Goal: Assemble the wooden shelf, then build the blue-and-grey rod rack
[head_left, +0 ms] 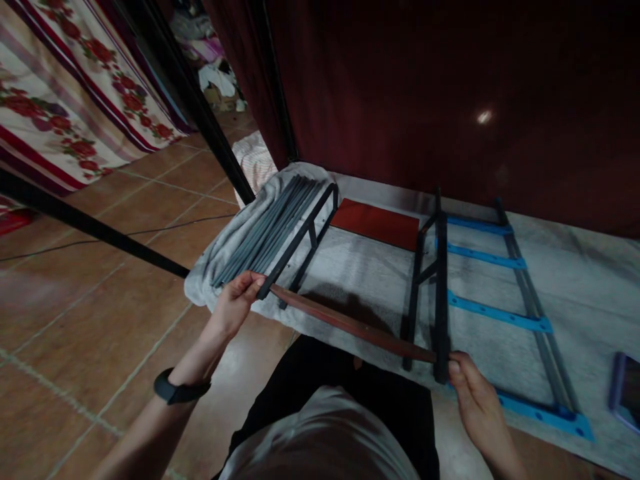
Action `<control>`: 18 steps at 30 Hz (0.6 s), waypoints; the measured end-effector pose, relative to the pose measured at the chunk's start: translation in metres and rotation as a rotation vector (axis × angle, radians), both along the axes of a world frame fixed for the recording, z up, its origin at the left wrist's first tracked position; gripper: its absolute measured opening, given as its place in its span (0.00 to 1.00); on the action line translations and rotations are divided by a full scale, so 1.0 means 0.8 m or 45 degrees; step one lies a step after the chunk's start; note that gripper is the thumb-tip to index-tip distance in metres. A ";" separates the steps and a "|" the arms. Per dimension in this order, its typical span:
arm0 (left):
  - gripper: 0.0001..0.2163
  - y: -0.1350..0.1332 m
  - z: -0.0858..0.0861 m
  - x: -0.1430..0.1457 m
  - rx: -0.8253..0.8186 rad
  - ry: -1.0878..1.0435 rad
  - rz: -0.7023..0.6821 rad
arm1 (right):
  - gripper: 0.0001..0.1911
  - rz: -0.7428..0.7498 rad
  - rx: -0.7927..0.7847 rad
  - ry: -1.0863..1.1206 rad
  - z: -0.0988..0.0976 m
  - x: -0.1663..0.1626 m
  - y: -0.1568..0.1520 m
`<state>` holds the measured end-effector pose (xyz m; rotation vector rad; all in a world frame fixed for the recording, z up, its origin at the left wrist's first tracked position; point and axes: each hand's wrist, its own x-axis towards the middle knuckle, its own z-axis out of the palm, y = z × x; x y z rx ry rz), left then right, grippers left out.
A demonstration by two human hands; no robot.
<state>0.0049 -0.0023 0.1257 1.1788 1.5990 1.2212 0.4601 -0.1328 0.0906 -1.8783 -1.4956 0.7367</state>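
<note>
My left hand, with a black band on the wrist, pinches the near end of a black left side frame. At the right, my right hand closes its thumb and fingers at the near end of a matching black side frame. Between the two near ends runs a narrow reddish-brown board, seen almost edge-on. A flat red-orange panel spans the frames at the far side. The fingertips behind the right frame are partly hidden.
Several grey rods lie bundled on the grey blanket at left. Several blue strips with grey bars lie at right, near a phone. Black poles stand left. A dark red curtain hangs behind.
</note>
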 end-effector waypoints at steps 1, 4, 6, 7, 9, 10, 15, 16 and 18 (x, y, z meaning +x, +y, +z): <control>0.18 0.000 -0.001 -0.002 0.045 0.036 -0.021 | 0.25 -0.019 -0.012 0.040 0.002 -0.002 0.001; 0.16 -0.004 -0.005 -0.006 0.156 0.139 -0.069 | 0.27 -0.050 -0.073 0.169 0.010 -0.006 0.006; 0.16 -0.007 -0.006 -0.006 0.188 0.169 -0.082 | 0.29 -0.047 -0.124 0.224 0.014 -0.008 0.008; 0.16 -0.008 -0.007 -0.006 0.178 0.166 -0.086 | 0.30 -0.041 -0.148 0.229 0.016 -0.008 0.009; 0.18 -0.007 -0.008 -0.006 0.126 0.093 -0.054 | 0.29 -0.049 -0.167 0.196 0.018 -0.008 0.007; 0.19 -0.006 -0.008 -0.005 0.086 0.032 -0.024 | 0.28 -0.064 -0.166 0.163 0.018 -0.009 0.006; 0.22 0.001 -0.009 -0.005 -0.097 -0.209 0.028 | 0.23 -0.080 -0.117 -0.010 0.021 -0.012 -0.002; 0.22 0.002 -0.009 -0.005 -0.109 -0.227 0.019 | 0.22 -0.065 -0.111 -0.026 0.022 -0.012 -0.002; 0.20 0.003 -0.009 -0.006 -0.104 -0.242 0.006 | 0.23 -0.059 -0.111 -0.025 0.022 -0.012 -0.002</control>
